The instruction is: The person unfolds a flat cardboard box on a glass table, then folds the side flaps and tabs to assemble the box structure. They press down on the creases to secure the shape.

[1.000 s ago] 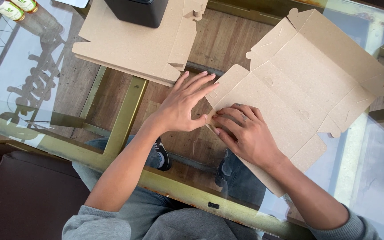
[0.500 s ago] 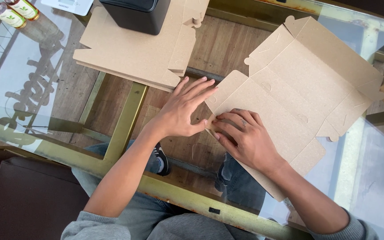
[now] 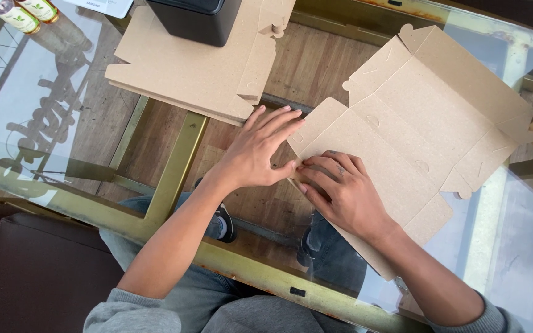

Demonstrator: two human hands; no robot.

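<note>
A glass-topped table [image 3: 63, 123] with a brass frame carries a flat die-cut cardboard box blank [image 3: 414, 123], spread open for folding. The right hand [image 3: 347, 194] presses its near panel flat with fingers bent, while the left hand [image 3: 257, 154], fingers spread, steadies the flap edge.

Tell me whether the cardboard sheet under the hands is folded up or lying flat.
Flat: the cardboard sheet lies spread on the glass table, flaps out, with both the left hand and right hand pressing its near edge.
</note>
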